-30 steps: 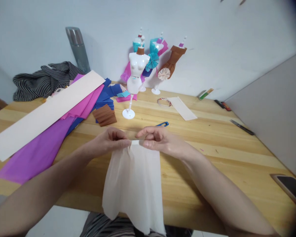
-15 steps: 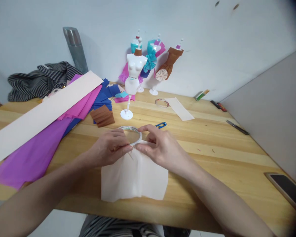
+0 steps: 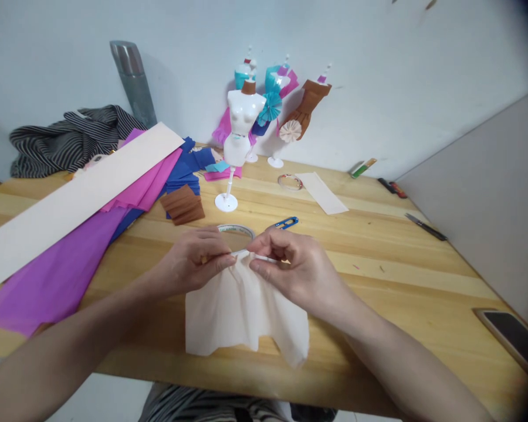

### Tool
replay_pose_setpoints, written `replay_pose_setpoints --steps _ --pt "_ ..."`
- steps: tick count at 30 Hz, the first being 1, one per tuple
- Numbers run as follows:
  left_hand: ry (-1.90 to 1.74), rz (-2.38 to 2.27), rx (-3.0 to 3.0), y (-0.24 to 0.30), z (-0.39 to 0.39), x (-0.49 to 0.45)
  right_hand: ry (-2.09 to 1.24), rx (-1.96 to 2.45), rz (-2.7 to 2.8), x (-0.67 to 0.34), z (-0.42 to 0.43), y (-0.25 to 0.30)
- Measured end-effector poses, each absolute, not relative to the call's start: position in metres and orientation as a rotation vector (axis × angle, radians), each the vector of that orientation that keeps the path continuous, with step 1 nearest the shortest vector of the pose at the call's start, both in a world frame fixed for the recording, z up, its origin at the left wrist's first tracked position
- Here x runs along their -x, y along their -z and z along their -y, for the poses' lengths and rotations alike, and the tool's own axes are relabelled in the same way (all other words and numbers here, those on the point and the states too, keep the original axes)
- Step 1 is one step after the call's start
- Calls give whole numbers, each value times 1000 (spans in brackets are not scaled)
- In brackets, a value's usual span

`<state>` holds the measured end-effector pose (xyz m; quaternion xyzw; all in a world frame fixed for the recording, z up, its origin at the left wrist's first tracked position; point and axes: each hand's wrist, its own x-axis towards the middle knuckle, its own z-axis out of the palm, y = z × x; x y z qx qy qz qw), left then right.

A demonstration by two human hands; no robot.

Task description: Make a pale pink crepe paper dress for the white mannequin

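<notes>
A cream crepe paper sheet hangs from between my hands near the table's front edge, with folds gathered along its top. My left hand is closed, thumb and forefinger pinching the gathered top edge. Close by on the right, my right hand pinches the same edge, its forefinger bent. A roll of tape lies behind the fingers, its near side partly covered by them and by the paper. Whether the left fingers also grip the roll, I cannot tell. Blue thread snips lie just beyond my right hand.
A bare white mini mannequin stands ahead, with several dressed ones behind. Coloured crepe paper and a long cream strip cover the left. A cutter knife and a phone lie right; a bottle stands back left.
My right hand has moved slightly right, its forefinger drawn back off the tape roll onto the paper edge. The sheet has shifted right and become more rumpled, its lower right corner swinging out.
</notes>
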<state>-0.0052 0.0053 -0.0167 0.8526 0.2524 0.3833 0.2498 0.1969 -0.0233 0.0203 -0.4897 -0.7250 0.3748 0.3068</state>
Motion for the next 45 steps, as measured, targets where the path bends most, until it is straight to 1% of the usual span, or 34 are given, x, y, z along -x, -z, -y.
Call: replay_pose_setpoints --steps 6,12,23,30,35,45 --pt "-1121 -657 -2397 19 -7 5 -851 1446 2002 -197 15 -20" --pt "-1100 -706 -2469 20 -7 5 -919 1406 2083 -197 9 -16" --pt "-1144 -732 -2556 22 -8 3 -817 1331 2079 -190 22 -13" --pt "-1139 -717 -2398 20 -7 4 -844 1349 2058 -191 18 -14" --pt "-1147 -710 -2378 22 -9 5 -863 1240 2081 -189 21 -14" --pt "-1109 -727 -2361 20 -8 5 -957 1289 1935 -191 17 -10"
